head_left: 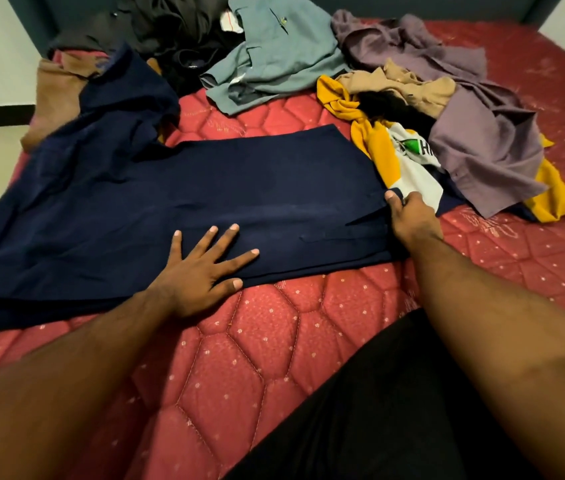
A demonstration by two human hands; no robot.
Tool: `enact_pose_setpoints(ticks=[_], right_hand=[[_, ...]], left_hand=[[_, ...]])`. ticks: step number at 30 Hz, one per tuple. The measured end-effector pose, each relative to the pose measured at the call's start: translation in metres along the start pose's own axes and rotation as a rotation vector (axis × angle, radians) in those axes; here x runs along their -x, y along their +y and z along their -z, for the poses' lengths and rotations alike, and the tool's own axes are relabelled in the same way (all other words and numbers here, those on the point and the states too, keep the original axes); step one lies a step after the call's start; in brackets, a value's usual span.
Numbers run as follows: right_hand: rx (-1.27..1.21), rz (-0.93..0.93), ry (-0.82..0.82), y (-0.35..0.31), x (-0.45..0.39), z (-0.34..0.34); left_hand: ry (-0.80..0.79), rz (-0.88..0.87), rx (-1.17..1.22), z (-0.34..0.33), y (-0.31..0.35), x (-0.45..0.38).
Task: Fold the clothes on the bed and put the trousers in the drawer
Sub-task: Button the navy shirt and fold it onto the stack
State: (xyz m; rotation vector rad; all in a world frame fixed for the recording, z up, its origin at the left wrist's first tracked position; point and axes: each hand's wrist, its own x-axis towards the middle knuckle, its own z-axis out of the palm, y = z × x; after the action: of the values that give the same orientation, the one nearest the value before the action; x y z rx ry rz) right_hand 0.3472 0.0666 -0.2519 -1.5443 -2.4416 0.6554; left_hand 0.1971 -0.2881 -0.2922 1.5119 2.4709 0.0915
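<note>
Red bed (274, 358), navy garment (204, 188) edge cut off

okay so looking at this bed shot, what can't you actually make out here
Head view:
- Navy garment: left end cut off by the frame edge.
- Right hand: fingertips tucked under the cloth it grips.
- Yellow and white shirt: print partly covered by the purple garment.
- Drawer: not in view.

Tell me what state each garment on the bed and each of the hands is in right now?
Navy garment: spread flat, partly folded.
Left hand: fingers straight, pressing the navy garment.
Right hand: pinching the navy garment's right edge.
Grey-blue garment: crumpled, unfolded.
Purple garment: crumpled, unfolded.
Yellow and white shirt: crumpled, partly under the purple garment.
Black clothes: heaped, unfolded.
</note>
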Motion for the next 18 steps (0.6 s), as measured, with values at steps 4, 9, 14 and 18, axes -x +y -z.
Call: enact_pose_setpoints(ticks=[4,9,14,18], right_hand=[[0.012,0.019,0.082,-0.001,-0.005,0.002],[0.105,-0.021,0.092,0.005,-0.003,-0.007],[0.259,0.298,0.385,-0.045,0.022,-0.018],[0.133,0.683,0.022,-0.092,0.080,-0.078]], left_hand=[[0.064,-0.048,0.004,-0.002,0.006,0.006],[0.012,-0.008,-0.067,-0.006,0.011,0.007],[0.086,0.018,-0.055,0.006,0.021,-0.008],[0.149,0.121,0.069,0.010,0.034,-0.040]])
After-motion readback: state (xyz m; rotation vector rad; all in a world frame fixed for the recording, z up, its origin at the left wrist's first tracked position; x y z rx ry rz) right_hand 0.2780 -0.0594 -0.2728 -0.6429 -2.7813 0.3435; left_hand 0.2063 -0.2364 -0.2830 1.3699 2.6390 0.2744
